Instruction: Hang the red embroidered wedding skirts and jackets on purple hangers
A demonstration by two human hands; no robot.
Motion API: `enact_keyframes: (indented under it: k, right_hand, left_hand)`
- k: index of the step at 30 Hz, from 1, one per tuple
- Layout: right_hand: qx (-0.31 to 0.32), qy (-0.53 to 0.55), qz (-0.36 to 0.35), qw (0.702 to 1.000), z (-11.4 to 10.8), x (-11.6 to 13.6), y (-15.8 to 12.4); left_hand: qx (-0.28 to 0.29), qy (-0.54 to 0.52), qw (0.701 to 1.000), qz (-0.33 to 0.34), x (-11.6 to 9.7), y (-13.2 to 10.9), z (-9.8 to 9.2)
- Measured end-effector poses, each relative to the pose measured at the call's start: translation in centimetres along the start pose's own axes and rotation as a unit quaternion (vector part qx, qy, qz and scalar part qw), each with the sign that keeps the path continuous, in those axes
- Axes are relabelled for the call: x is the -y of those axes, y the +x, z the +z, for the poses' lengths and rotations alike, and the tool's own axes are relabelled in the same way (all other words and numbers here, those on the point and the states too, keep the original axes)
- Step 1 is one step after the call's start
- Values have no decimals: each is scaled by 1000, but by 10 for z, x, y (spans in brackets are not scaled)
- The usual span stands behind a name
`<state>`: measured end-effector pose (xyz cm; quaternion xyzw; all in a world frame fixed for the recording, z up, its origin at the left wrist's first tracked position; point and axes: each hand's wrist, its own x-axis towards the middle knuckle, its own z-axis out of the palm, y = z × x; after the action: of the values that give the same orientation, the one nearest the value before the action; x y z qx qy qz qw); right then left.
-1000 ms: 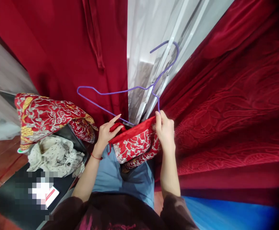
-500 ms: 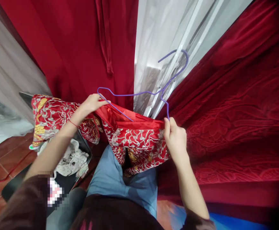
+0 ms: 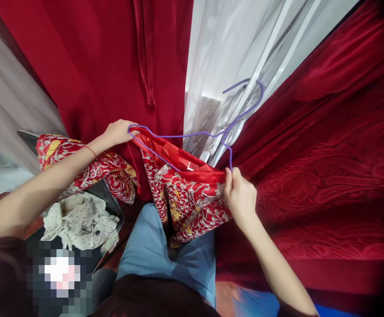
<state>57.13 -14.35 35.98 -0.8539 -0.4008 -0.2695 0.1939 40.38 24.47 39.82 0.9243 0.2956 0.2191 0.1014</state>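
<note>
A red garment (image 3: pixel 192 198) with silver and gold embroidery hangs between my hands, its smooth red waistband gaping and a small white label showing inside. A thin purple clothes hanger (image 3: pixel 192 134) lies along the waistband, its lower bar partly inside, its hook up and to the right. My left hand (image 3: pixel 121 132) is closed on the waistband's left corner, at the hanger's left end, with the fingertips partly hidden by cloth. At the other end, my right hand (image 3: pixel 241 189) pinches the waistband's right corner together with the hanger's right end.
On a dark chair (image 3: pixel 119 207) at left lie another red embroidered piece (image 3: pixel 115 176) and a crumpled white dotted cloth (image 3: pixel 82 220). Red curtains (image 3: pixel 96 57) hang ahead and a patterned red drape (image 3: pixel 320 176) at right. White rails (image 3: pixel 264 57) stand between them.
My left hand has shifted left and slightly up, drawing the waistband's left corner to the hanger's end. The waistband gapes wider, and its inner label now shows. My right hand keeps its hold.
</note>
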Motion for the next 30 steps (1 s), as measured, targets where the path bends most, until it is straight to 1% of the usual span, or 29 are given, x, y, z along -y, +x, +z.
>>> enact_keyframes:
  k: [2, 5, 9, 11, 12, 14, 17, 19, 20, 21, 23, 25, 27, 30]
  right_hand:
    - [-7, -38, 5, 999, -2, -2, 0]
    - [-23, -92, -5, 996, -6, -7, -2]
    - [-34, -124, -40, 991, -14, -12, -5]
    - [-32, -126, -48, 990, -18, -9, -7]
    - [-32, -125, -50, 990, -21, -7, -8]
    - [-29, -119, -49, 991, -26, -3, -11]
    - [-14, -100, -41, 994, -32, 0, -15]
    - [4, -86, -31, 996, -33, -2, -15]
    - [13, -80, -26, 996, -32, -4, -15]
    - [22, -75, -23, 997, -32, -5, -15]
    - [41, -68, -26, 997, -30, -6, -13]
    - [57, -61, -38, 996, -28, -3, -13]
    - [65, -56, -51, 995, -29, 1, -12]
    - [62, -59, -68, 994, -32, 6, -13]
  left_hand:
    - [1, 21, 1000, -1, -7, -3, 0]
    - [21, 35, 999, 1, -20, -7, -9]
    - [16, 145, 989, -1, -37, -11, -30]
    - [9, 182, 983, 6, -46, -13, -34]
    - [1, 189, 982, 11, -50, -13, -33]
    - [-25, 177, 984, 23, -59, -13, -24]
    - [-83, 131, 987, 35, -68, -14, 0]
    - [-99, 120, 987, 46, -70, -15, 14]
    - [-92, 126, 986, 50, -71, -16, 19]
    - [-74, 146, 985, 52, -70, -17, 20]
    - [-27, 205, 977, 44, -69, -21, 17]
    - [9, 268, 963, 31, -71, -23, 7]
    - [27, 315, 948, 29, -76, -25, -7]
    - [40, 353, 934, 46, -94, -23, -26]
